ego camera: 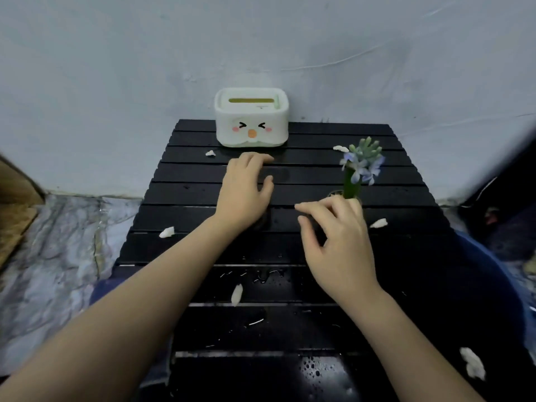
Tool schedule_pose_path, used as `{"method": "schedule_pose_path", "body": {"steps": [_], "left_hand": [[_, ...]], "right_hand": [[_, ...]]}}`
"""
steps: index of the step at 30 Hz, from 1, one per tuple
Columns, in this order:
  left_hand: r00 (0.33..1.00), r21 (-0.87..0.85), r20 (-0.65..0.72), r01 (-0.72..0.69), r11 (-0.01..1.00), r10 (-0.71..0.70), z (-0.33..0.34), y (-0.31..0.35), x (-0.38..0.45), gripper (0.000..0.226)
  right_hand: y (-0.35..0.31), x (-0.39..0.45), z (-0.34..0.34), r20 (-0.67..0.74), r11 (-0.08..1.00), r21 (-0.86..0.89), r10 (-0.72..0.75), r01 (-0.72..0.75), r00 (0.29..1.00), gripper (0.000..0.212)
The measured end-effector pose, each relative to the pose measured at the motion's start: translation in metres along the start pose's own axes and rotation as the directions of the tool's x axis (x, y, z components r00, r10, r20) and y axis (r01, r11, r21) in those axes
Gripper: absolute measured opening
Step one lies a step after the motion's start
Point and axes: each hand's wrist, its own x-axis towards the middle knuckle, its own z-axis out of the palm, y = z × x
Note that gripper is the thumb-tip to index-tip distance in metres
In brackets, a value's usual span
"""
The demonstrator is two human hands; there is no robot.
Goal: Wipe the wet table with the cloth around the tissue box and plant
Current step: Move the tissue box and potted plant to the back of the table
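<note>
Black slatted bench (203, 195) set against a pale wall (116, 68); surface wet, with droplets and small pools (264, 275) on the near slats and a patch of bubbles (316, 369) near the front edge. White tissue box (251, 117) with a cartoon face printed on its front stands upright at the far edge, close to the wall, slot on top. Plant (361, 166), a green stem with pale blue-violet flowers and green buds, stands upright right of centre; its base is mostly hidden behind the right hand. Left hand (246, 192) lies palm down on the bench just in front of the tissue box, fingers (261, 158) loosely spread and slightly bent, holding nothing. Right hand (339, 245) hovers or rests at the foot of the plant, fingers (307, 208) relaxed and gently curved, thumb apart; cannot tell whether any finger touches the stem or its pot. Both forearms bare. Small white scraps lie scattered on the slats: one left of the tissue box (210, 153), one beside the flower head (340, 147), one at the left edge (166, 232), one right of the right hand (378, 223), one on the near centre slat (236, 294), a larger one at lower right (472, 362). No cloth visible in this view. Marbled floor (58, 256) at left; a dark blue rounded object (493, 285) at right, not identifiable.
</note>
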Motion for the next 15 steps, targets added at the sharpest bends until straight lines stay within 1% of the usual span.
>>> {"method": "schedule_pose_path", "body": {"steps": [2, 3, 6, 8, 10, 12, 15], "left_hand": [[0.992, 0.044, 0.129, -0.007, 0.999, 0.001, 0.012, 0.006, -0.010, 0.044], [0.982, 0.082, 0.186, -0.014, 0.997, -0.002, 0.017, 0.008, -0.014, 0.048], [0.959, 0.210, 0.282, -0.058, 0.976, -0.004, 0.029, 0.012, -0.019, 0.053], [0.954, 0.229, 0.301, -0.067, 0.971, -0.006, 0.033, 0.014, -0.017, 0.053], [0.952, 0.225, 0.305, -0.070, 0.972, -0.002, 0.036, 0.015, -0.011, 0.053], [0.951, 0.235, 0.308, -0.079, 0.969, 0.003, 0.038, 0.012, -0.003, 0.055], [0.947, 0.258, 0.320, -0.069, 0.964, -0.018, 0.040, 0.004, 0.009, 0.058]], "right_hand": [[0.015, -0.011, -0.011, -0.043, 0.991, -0.129, 0.039, -0.044, 0.998, 0.019], [0.022, -0.014, -0.014, -0.035, 0.983, -0.168, 0.068, -0.073, 0.997, 0.023], [0.039, -0.012, -0.013, 0.084, 0.965, -0.229, 0.150, -0.127, 0.985, 0.048], [0.050, -0.004, -0.008, 0.180, 0.972, -0.184, 0.182, -0.149, 0.967, 0.059], [0.061, 0.008, -0.001, 0.249, 0.980, -0.094, 0.194, -0.176, 0.949, 0.059], [0.070, 0.020, 0.005, 0.272, 0.984, -0.025, 0.177, -0.176, 0.946, 0.051], [0.076, 0.052, 0.016, 0.254, 0.988, 0.018, 0.145, -0.155, 0.956, 0.045]]}}
